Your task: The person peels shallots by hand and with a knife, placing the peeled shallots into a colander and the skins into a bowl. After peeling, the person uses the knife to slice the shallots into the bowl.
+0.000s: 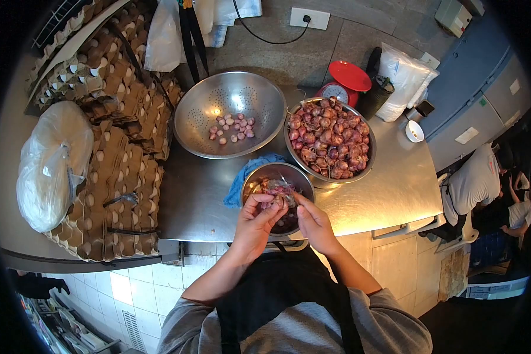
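Observation:
Both my hands meet over a small metal bowl (255, 174) that holds skins and peelings. My left hand (257, 223) pinches a small onion (281, 202) between thumb and fingers. My right hand (312, 219) is closed beside it, its fingertips around something thin that I cannot make out clearly. Behind and to the left, a perforated colander (191, 112) contains several peeled pink onions (240, 125). To the right of it, a large bowl (370, 159) is heaped with unpeeled red onions (330, 135). A blue cloth (237, 184) lies against the small bowl's left side.
Stacked egg trays (109, 194) and a filled plastic bag (53, 168) stand on the left. At the back are a red scale (349, 76), a white bag (401, 79) and a small white bowl (414, 131). Two people (474, 180) are at the far right.

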{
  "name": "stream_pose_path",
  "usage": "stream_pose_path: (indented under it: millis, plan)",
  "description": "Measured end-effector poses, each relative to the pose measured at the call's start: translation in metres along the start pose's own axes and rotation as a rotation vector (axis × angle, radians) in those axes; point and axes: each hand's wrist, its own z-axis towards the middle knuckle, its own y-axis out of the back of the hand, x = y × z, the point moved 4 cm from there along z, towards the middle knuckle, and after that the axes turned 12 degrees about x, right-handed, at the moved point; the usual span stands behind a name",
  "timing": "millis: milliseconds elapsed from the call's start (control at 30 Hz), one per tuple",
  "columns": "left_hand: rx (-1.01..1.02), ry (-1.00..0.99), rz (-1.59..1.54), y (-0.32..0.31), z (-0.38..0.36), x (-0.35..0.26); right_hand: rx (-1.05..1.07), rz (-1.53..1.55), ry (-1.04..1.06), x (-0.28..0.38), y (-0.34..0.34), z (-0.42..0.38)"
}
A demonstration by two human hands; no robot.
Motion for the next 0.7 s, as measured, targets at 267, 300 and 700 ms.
stream_pose_path:
  millis: [267, 300, 700]
  plan:
    - [-0.065, 0.117, -0.146, -0.003, 0.003, -0.002, -0.073, 0.026, -0.080, -0.007, 0.014, 0.002]
    - [-0.054, 0.120, -0.155, 0.002, 0.004, -0.001, -0.092, -0.023, -0.069, -0.009, 0.017, 0.002]
    - [-0.009, 0.073, 0.081, 0.005, 0.005, -0.004, 0.161, 0.202, -0.078, -0.010, 0.002, -0.008]
